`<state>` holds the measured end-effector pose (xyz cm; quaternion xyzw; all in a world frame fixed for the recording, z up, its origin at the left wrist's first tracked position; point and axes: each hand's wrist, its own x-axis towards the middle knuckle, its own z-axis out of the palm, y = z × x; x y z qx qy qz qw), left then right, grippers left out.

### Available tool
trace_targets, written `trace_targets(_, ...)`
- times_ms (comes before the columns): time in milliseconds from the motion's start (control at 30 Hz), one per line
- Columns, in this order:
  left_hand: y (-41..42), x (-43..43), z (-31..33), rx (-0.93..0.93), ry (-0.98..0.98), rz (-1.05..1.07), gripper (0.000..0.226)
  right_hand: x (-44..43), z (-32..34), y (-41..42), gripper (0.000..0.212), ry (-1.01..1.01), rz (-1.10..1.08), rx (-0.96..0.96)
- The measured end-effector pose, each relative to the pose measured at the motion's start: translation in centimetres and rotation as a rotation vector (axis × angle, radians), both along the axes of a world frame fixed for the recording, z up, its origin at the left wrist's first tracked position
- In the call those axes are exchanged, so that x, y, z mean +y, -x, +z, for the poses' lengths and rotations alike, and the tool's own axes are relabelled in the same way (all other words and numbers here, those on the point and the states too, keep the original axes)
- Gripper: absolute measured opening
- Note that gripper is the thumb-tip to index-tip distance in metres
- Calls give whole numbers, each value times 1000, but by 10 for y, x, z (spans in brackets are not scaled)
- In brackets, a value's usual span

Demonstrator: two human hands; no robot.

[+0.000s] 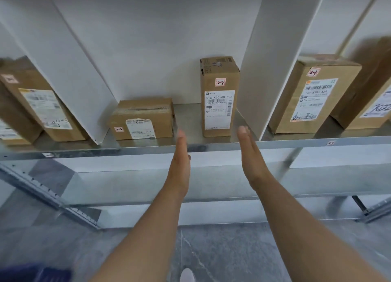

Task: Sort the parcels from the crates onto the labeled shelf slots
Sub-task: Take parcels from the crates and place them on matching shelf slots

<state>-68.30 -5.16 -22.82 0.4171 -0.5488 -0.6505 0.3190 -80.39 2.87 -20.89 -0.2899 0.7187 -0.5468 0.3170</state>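
Note:
A tall cardboard parcel (219, 95) tagged 2-2 stands upright in the middle shelf slot, against the right divider. A low, wide parcel (142, 118) with a small 2-2 tag lies at the slot's left. My left hand (181, 152) and my right hand (250, 152) reach forward with straight fingers, palms facing each other, just in front of the tall parcel. Neither hand holds or touches anything. Their fingertips are level with the metal shelf edge (211, 148).
White dividers (251, 69) wall the slots. The left slot holds a leaning parcel (40, 103); the right slot holds a tall parcel (313, 95) tagged 2-3 and another beside it (372, 99). A blue crate corner (36, 274) shows at the bottom left. Lower shelf rails cross below.

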Motion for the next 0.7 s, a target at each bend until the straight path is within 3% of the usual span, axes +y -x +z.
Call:
trace_targets(100, -27, 30, 5, 39, -45, 77, 63, 15, 5, -34, 60, 42, 57, -73)
trace_targets(233, -75, 60, 9, 13, -61, 191, 62, 23, 1, -79, 64, -12, 182, -159)
trace_targets(333, -121, 75, 7, -1, -95, 302, 64, 22, -1, -121, 50, -26, 294, -217)
trace_targets(467, -185, 89, -2, 35, -119, 463, 66, 13, -8, -185, 66, -64, 455, -183)
trace_targets(700, -299, 100, -7, 89, -148, 703, 86, -4, -2, -307, 65, -75, 743, -159)
